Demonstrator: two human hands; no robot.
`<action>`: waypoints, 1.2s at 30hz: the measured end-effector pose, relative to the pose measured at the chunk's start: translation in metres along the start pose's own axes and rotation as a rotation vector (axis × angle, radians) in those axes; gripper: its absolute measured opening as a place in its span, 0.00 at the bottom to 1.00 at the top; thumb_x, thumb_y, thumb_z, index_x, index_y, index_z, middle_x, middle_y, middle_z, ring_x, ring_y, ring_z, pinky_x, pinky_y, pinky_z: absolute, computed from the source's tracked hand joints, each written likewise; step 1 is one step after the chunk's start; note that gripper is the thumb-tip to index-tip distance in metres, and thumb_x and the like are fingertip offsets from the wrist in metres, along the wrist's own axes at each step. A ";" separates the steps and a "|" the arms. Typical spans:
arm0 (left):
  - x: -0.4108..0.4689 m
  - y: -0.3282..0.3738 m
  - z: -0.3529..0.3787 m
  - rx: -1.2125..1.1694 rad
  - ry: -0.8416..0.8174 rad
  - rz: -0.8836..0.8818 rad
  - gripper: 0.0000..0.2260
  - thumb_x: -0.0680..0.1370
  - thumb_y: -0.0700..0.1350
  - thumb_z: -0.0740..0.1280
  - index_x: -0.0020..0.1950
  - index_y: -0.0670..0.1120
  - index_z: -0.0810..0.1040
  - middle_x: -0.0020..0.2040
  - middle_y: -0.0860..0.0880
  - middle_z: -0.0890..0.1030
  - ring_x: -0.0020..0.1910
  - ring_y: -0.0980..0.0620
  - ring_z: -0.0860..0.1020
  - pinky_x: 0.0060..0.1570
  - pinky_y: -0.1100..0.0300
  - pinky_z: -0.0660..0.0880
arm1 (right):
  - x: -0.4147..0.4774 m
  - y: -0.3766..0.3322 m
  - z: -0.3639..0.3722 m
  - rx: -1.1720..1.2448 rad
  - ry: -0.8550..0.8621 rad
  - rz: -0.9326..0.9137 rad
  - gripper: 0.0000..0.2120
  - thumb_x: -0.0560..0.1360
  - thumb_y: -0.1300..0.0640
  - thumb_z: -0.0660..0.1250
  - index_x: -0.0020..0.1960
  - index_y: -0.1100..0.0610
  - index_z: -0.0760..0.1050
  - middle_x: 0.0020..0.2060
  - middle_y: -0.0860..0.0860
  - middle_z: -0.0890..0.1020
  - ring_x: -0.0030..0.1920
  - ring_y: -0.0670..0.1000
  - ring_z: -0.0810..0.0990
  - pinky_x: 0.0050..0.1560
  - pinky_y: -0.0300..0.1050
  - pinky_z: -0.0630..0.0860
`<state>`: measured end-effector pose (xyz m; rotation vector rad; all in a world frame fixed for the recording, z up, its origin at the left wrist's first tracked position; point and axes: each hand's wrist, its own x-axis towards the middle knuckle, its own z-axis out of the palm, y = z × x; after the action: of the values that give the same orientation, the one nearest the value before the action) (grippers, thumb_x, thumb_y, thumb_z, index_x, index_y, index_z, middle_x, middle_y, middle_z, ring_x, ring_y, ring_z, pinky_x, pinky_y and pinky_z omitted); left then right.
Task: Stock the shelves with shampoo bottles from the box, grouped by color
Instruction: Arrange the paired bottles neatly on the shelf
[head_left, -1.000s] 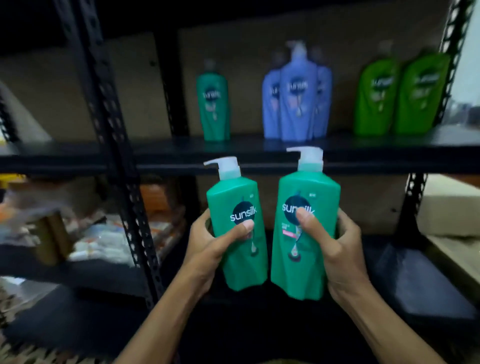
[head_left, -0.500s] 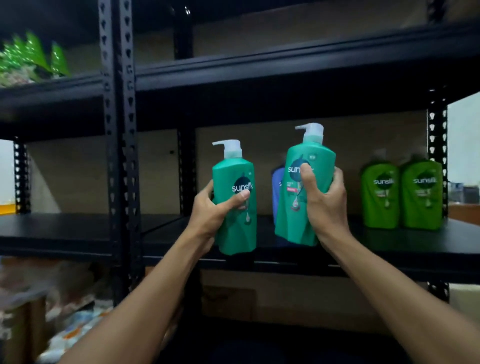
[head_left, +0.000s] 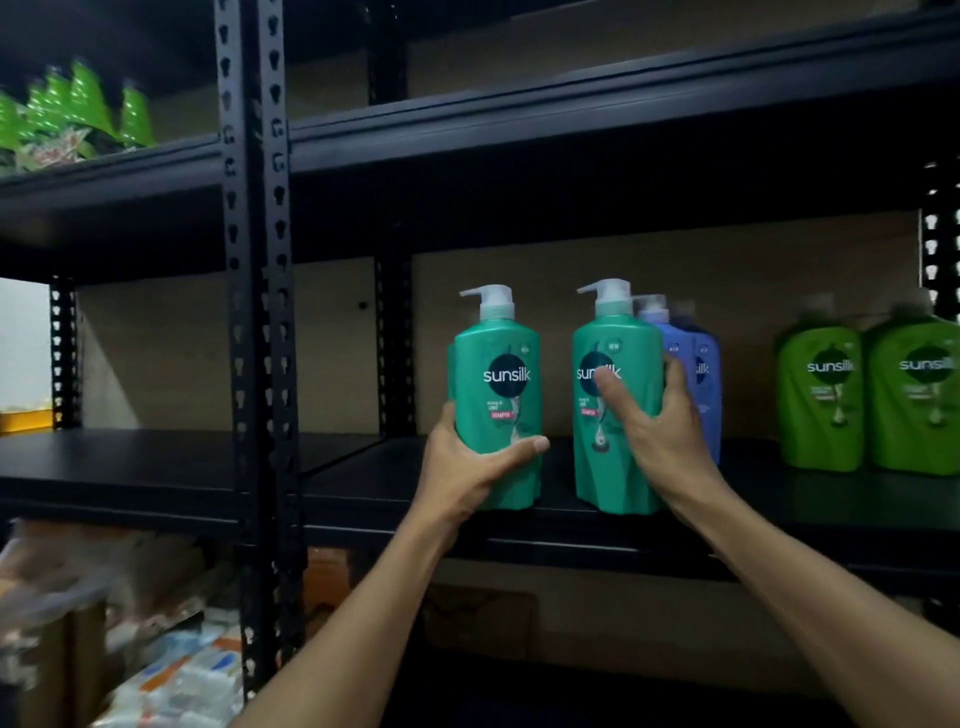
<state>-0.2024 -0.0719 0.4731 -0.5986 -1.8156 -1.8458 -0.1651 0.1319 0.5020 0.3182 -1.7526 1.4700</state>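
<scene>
I hold two teal Sunsilk pump bottles upright at the front edge of the black middle shelf (head_left: 789, 499). My left hand (head_left: 470, 470) grips the lower part of the left teal bottle (head_left: 501, 384); a sliver of another teal bottle shows just behind it. My right hand (head_left: 654, 421) wraps the right teal bottle (head_left: 615, 447), thumb across its label. Both bottle bases sit at shelf level. Behind the right bottle stand blue bottles (head_left: 701, 374), partly hidden. Two light-green bottles (head_left: 826, 400) stand further right on the same shelf.
A black perforated upright post (head_left: 254, 312) divides the shelving left of my hands. The upper shelf (head_left: 571, 135) hangs overhead, with green packets (head_left: 78, 114) at its far left. Packaged goods (head_left: 171, 675) lie on the lower left level.
My hands have carried both teal bottles forward onto the middle shelf and set them lower and further apart. The view has come closer to the shelf.
</scene>
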 end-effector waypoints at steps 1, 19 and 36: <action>0.001 -0.001 -0.002 0.028 0.000 0.014 0.33 0.60 0.48 0.87 0.60 0.49 0.78 0.50 0.51 0.88 0.48 0.52 0.87 0.50 0.49 0.85 | -0.001 0.003 -0.002 -0.062 -0.016 -0.003 0.36 0.66 0.30 0.74 0.67 0.43 0.66 0.57 0.45 0.79 0.55 0.48 0.82 0.56 0.55 0.81; 0.091 -0.043 -0.091 0.290 0.057 -0.276 0.23 0.64 0.50 0.84 0.54 0.51 0.80 0.52 0.50 0.86 0.50 0.49 0.85 0.56 0.50 0.83 | 0.014 0.029 0.052 -0.253 -0.109 0.163 0.26 0.68 0.41 0.79 0.61 0.50 0.78 0.52 0.48 0.84 0.53 0.51 0.82 0.53 0.44 0.78; 0.143 -0.100 -0.100 0.255 0.060 -0.233 0.46 0.54 0.64 0.86 0.62 0.46 0.70 0.60 0.45 0.83 0.55 0.47 0.84 0.57 0.47 0.83 | 0.041 0.057 0.120 -0.291 -0.104 0.216 0.29 0.67 0.39 0.79 0.62 0.52 0.77 0.57 0.51 0.84 0.60 0.55 0.81 0.59 0.47 0.77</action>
<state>-0.3740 -0.1756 0.4790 -0.2453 -2.1095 -1.7124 -0.2785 0.0513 0.4912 0.0550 -2.1069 1.3386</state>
